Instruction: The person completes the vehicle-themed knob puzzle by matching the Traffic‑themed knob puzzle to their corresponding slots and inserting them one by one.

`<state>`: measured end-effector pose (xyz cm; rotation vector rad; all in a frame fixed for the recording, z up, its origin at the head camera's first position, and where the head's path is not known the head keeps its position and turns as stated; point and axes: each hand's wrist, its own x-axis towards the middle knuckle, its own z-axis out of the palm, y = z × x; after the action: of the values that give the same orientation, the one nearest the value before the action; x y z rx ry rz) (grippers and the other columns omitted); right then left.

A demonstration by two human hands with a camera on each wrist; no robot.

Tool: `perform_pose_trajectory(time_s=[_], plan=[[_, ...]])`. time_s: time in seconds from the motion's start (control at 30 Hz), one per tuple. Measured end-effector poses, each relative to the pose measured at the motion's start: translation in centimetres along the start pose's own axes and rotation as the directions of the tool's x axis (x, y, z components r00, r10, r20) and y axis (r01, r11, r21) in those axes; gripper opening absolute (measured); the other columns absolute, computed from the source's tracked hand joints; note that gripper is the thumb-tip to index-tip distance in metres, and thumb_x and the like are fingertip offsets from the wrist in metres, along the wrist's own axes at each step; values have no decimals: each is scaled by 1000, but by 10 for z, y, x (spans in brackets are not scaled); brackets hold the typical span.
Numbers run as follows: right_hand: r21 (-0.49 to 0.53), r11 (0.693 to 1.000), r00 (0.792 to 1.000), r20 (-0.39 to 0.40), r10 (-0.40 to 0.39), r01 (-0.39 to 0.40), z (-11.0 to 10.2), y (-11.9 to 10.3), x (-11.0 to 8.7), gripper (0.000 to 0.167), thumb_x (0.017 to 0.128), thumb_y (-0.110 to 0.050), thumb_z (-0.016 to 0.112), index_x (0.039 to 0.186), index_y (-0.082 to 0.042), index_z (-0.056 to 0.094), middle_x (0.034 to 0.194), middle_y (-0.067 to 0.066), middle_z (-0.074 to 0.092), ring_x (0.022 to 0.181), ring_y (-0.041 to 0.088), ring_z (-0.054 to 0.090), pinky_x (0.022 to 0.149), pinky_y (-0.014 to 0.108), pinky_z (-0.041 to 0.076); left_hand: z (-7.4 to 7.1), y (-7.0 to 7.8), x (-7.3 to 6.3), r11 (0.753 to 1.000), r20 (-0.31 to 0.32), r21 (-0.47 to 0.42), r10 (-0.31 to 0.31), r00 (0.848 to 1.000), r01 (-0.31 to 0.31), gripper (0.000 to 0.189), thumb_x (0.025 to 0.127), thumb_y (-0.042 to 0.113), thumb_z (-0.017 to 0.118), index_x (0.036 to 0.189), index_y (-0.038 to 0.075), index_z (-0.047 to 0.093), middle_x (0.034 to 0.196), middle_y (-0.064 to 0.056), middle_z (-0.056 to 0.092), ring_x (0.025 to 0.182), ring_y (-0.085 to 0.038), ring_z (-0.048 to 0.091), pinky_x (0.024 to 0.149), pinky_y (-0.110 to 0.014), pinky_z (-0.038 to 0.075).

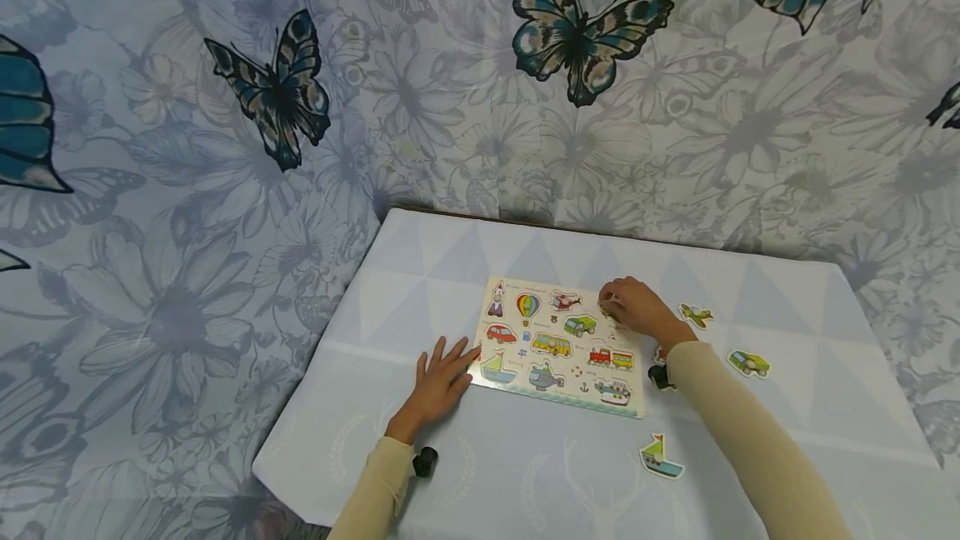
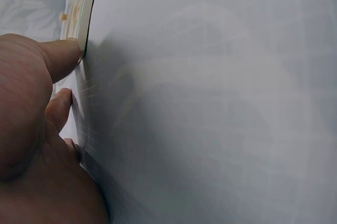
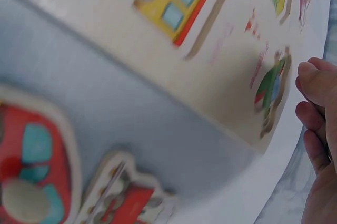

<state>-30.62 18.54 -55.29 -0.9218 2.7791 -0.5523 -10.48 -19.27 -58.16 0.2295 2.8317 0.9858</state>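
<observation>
A cream puzzle board (image 1: 570, 395) printed with vehicles lies flat on the table. My left hand (image 1: 435, 382) has its fingers spread at the board's left edge; in the left wrist view the thumb (image 2: 63, 58) touches that edge. At the upper right corner, my right hand (image 1: 633, 304) is bent over the plane picture (image 3: 272, 89). Its thumb and fingertips come together, and I cannot tell whether something is between them. Loose to the right are a plane piece (image 1: 696, 316), a green jeep piece (image 1: 748, 363) and a sailboat piece (image 1: 660, 458).
Under the right forearm, a red car piece (image 3: 39, 155) with a round knob and a smaller red-and-white piece (image 3: 126, 195) lie beside the board. A pale patterned cloth covers the table (image 1: 540, 473). Butterfly-printed fabric (image 1: 465, 140) hangs behind and at the left.
</observation>
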Motion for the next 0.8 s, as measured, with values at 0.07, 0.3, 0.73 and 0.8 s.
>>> perform_pose_trajectory(time_s=[0.07,0.3,0.73,0.8], plan=[[7,1000,1000,-2,14,-14,-1,8,-6,11,99,-11,63,108,-8,68,104,10,68,100,32,60,86,51,48,1,-1,0,1000,-2,-1,5,1000,-5,47,104,26,52,150,15,49,161,-14,35,152,-49,11,113,-73,6],[-13,1000,999,-37,22,-22,-10,32,-25,9,97,-7,64,105,-5,68,103,12,68,100,35,60,87,53,48,1,-1,0,1000,5,3,8,1000,-8,47,105,28,50,150,15,48,161,-14,35,152,-49,11,113,-73,6],[-48,996,996,32,79,-77,-40,74,-52,9,93,0,64,98,-5,70,98,13,69,95,36,61,85,53,48,2,-2,1,1000,-1,6,-12,1000,12,47,105,28,51,150,18,48,162,-11,35,153,-46,11,114,-71,6],[-55,995,995,48,88,-85,-43,79,-55,8,93,-1,65,97,-5,71,97,12,69,95,35,61,85,53,49,2,-2,1,1000,-4,1,-9,1000,9,47,104,27,51,150,17,49,161,-12,35,153,-47,11,114,-72,6]])
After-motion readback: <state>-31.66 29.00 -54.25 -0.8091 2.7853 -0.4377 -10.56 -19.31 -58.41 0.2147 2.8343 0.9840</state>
